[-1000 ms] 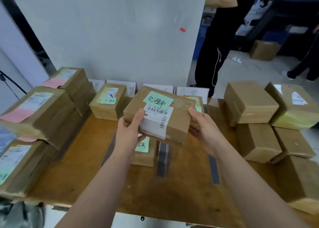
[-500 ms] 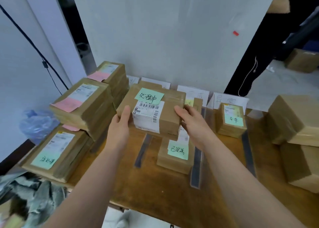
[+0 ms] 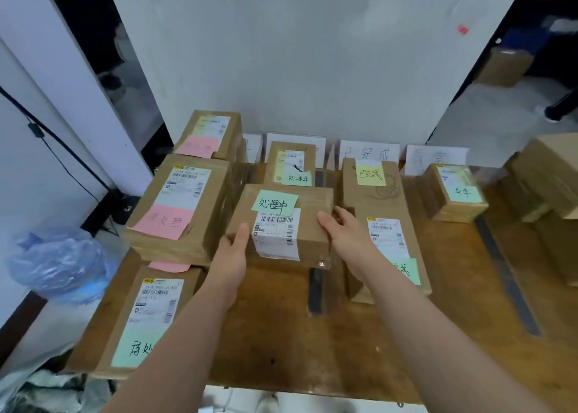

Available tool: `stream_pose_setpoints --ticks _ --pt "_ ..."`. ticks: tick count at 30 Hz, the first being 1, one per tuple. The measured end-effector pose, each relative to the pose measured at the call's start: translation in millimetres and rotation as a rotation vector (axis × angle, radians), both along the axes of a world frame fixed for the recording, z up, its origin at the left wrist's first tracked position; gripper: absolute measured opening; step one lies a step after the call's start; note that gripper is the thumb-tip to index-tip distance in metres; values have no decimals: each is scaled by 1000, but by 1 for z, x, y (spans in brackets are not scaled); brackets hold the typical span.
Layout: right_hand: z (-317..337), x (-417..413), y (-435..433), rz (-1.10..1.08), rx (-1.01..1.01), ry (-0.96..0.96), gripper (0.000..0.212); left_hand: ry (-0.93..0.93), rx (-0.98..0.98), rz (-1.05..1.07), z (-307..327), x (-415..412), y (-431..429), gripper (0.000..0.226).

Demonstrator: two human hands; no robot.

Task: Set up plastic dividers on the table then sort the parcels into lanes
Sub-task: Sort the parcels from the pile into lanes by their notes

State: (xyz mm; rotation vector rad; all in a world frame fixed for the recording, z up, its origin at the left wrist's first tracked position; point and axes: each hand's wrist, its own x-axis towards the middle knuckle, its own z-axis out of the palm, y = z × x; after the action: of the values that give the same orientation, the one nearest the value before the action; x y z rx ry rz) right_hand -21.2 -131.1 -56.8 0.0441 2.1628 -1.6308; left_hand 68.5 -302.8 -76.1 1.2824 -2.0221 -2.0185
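A brown parcel with a green note and a white barcode label is gripped at its two ends by my left hand and my right hand. It sits low over the second lane of the wooden table, just in front of a smaller parcel with the same green note. A clear plastic divider strip runs along the lane's right side. Right of it lies a long parcel with a yellow note, then a small parcel. White paper lane signs stand against the back wall.
Stacked parcels with pink notes and a green-noted parcel fill the table's left side. More brown boxes pile at the right edge. Another divider strip lies at the right. A blue plastic bag sits on the floor to the left.
Both hands have carried the parcel forward and down towards the table, behind the divider lane. The view has swung left and downward.
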Motion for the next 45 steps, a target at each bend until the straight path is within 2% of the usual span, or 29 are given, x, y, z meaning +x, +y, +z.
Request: stream_pose_setpoints --ticks 2,6,14,18,45 --pt "-6 -2 -7 -34 36 -24 46 -34 -22 -41 -10 -5 -3 71" --pt "-21 -9 -18 -59 80 -84 40 -47 -39 -78 -20 -14 -3 71" --pt "-45 -24 -28 -91 149 -144 55 -132 -35 -116 -42 -30 1 73" --pt "-56 -30 -30 -79 183 -169 60 -150 -11 -82 -53 -32 3 73" --pt "-87 -51 -50 -110 240 -191 54 -219 64 66 -72 -60 6 65"
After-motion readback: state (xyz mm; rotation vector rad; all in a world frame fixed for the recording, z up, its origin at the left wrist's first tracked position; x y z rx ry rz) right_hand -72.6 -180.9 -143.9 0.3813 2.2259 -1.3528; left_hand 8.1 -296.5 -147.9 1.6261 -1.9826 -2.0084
